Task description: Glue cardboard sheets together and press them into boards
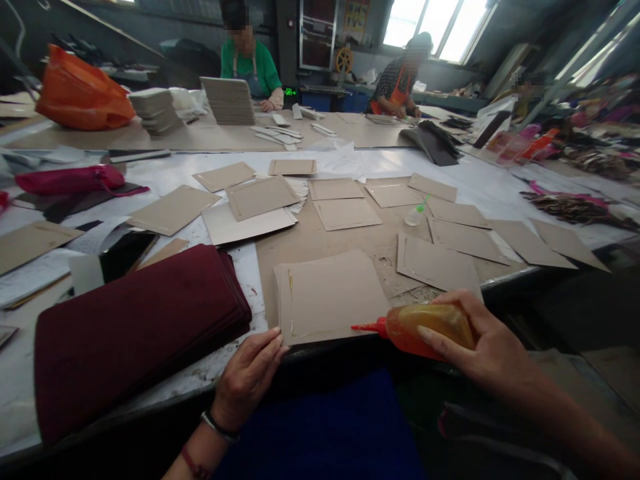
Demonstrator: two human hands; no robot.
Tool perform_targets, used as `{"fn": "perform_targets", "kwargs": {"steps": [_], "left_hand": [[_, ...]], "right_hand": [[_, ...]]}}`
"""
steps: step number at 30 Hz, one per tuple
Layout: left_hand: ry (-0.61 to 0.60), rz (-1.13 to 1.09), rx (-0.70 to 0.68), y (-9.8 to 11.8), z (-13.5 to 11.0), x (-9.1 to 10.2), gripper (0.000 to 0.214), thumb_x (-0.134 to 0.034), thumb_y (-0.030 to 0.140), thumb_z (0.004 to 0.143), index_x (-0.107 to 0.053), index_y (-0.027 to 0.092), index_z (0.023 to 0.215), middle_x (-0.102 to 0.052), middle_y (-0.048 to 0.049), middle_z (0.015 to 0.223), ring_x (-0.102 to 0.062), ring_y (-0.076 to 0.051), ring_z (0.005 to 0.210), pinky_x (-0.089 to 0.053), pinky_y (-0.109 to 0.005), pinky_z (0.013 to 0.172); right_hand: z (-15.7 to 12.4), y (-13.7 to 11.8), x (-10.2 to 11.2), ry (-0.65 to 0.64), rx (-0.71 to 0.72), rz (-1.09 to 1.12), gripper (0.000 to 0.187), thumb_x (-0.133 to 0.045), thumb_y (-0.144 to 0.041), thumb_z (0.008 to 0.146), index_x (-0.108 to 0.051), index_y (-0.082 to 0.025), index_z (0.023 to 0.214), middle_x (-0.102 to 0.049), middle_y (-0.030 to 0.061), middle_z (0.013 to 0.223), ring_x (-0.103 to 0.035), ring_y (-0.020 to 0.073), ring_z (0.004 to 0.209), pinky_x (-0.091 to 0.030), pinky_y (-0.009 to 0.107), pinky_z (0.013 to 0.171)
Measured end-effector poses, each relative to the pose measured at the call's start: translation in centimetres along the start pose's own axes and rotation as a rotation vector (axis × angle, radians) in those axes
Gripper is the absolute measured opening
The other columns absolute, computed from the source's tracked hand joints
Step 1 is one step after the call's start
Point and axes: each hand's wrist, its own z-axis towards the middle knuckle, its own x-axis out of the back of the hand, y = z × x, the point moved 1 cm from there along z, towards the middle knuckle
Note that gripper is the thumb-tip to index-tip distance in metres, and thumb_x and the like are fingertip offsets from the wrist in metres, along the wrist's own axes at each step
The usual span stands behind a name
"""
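My right hand is wrapped round a squeeze bottle of amber glue. Its red nozzle points left, over the front right edge of the top board. In front of me lies a stack of grey-brown cardboard pieces. A shiny line of glue runs along the top piece's left side and front edge. My left hand has its fingers stretched out, their tips touching the stack's front left corner. Its thumb is hidden.
Folded maroon cloth lies left of the stack. Several glue-edged cardboard pieces spread behind and right, near a small green-tipped bottle. A phone lies at left. Across the table, people work beside an orange bag and board stacks.
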Motion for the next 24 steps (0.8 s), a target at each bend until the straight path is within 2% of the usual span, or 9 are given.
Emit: {"fn": "perform_targets", "kwargs": {"steps": [6,13,18,24], "left_hand": [[-0.012,0.014,-0.005,-0.2,-0.3,-0.1,0.031,-0.058,0.009,0.079,-0.056,0.016,0.108,-0.060,-0.0095,0.103,-0.059,-0.018,0.093,-0.052,-0.032,0.082],[0.009,0.010,-0.022,0.1,0.1,0.1,0.028,-0.058,0.007,0.078,-0.058,0.016,0.105,-0.061,-0.0083,0.101,-0.061,-0.018,0.090,-0.052,-0.030,0.082],[0.011,0.014,-0.038,0.1,0.4,0.1,0.027,-0.058,0.008,0.078,-0.059,0.016,0.104,-0.061,-0.0080,0.101,-0.061,-0.018,0.090,-0.052,-0.029,0.082],[-0.009,0.025,-0.074,0.2,0.7,0.5,0.024,-0.053,0.008,0.082,-0.058,0.013,0.105,-0.060,-0.0090,0.102,-0.060,-0.015,0.091,-0.050,-0.024,0.086]], "right_hand": [[-0.4,1.5,1.5,0.074,-0.058,-0.031,0.036,-0.058,-0.052,0.066,-0.049,-0.024,0.087,-0.062,-0.0003,0.070,-0.060,0.0193,0.057,-0.047,0.029,0.050],[-0.9,3.7,2.6,0.095,-0.078,-0.035,0.036,-0.059,-0.053,0.067,-0.048,-0.026,0.088,-0.062,-0.0006,0.072,-0.060,0.0197,0.059,-0.048,0.029,0.051],[-0.5,4.2,2.5,0.087,-0.086,0.041,0.034,-0.057,-0.052,0.070,-0.046,-0.026,0.087,-0.061,-0.0016,0.070,-0.060,0.0195,0.060,-0.049,0.028,0.053],[2.1,4.7,1.5,0.145,-0.084,0.139,0.036,-0.059,-0.051,0.070,-0.043,-0.025,0.089,-0.057,-0.0027,0.069,-0.059,0.0183,0.062,-0.049,0.028,0.056]]}}
